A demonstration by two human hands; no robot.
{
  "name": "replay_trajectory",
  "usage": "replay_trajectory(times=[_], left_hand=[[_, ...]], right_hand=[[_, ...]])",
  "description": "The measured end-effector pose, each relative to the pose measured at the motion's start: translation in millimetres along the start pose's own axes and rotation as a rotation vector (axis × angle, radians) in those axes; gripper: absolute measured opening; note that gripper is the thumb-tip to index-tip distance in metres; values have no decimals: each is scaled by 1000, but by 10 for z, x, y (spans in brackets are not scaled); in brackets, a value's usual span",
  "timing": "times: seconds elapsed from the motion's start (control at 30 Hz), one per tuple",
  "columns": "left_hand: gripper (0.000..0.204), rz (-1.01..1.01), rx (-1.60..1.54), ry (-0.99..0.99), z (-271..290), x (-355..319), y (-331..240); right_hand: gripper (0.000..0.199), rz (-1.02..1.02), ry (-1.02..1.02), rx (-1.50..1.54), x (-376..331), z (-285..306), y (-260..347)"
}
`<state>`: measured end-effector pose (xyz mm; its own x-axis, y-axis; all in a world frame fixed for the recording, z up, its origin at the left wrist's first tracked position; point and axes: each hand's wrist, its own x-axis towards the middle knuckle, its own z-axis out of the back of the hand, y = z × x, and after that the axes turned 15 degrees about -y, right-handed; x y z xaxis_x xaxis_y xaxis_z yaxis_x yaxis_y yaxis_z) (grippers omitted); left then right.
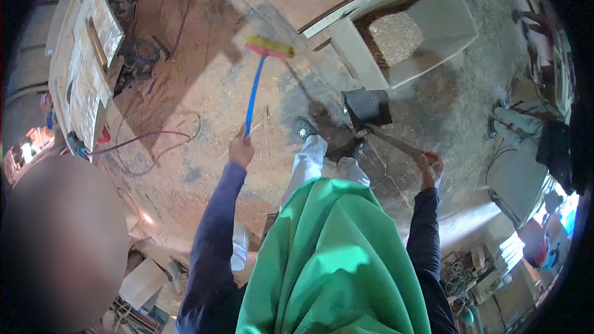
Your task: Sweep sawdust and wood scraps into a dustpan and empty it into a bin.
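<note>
My left hand [241,148] is closed round the blue handle of a broom [253,100]. The broom's pink and yellow bristle head [270,47] is ahead of me, over the dusty floor. In my right hand [430,168] is the wooden handle of a dustpan [396,143]. Its dark pan [366,107] is in front of my feet, close to the near wall of a large box. Whether the pan holds anything, I cannot make out.
The pale open box [447,21] at the far right contains shavings or sawdust. Boards [93,55] lean at the left, by a red hose [154,134] on the floor. A white bucket [239,246] stands beside my left arm. Another person's legs [520,122] show at the right.
</note>
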<state>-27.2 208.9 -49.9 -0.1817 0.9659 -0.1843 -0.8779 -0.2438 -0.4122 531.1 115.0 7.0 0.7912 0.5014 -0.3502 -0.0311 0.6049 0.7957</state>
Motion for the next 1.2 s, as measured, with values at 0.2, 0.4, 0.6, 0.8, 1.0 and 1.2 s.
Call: replay_trajectory(times=[0.2, 0.4, 0.6, 0.8, 1.0, 1.2], left_hand=[[39, 366, -512, 41, 978, -203, -638], [38, 69, -510, 226, 727, 1483, -1713], [34, -157, -34, 236, 524, 2097, -1433], [37, -317, 110, 131, 1580, 593, -457], [38, -234, 142, 222, 2418, -540, -397], [48, -369, 41, 510, 1615, -271, -441]], right_hand=[[19, 24, -46, -10, 17, 123, -176], [26, 161, 28, -67, 31, 210, -323], [18, 11, -69, 8, -68, 182, -290], [16, -13, -61, 113, -33, 313, -350], [14, 241, -10, -156, -14, 136, -44], [16, 126, 10, -16, -77, 64, 103]])
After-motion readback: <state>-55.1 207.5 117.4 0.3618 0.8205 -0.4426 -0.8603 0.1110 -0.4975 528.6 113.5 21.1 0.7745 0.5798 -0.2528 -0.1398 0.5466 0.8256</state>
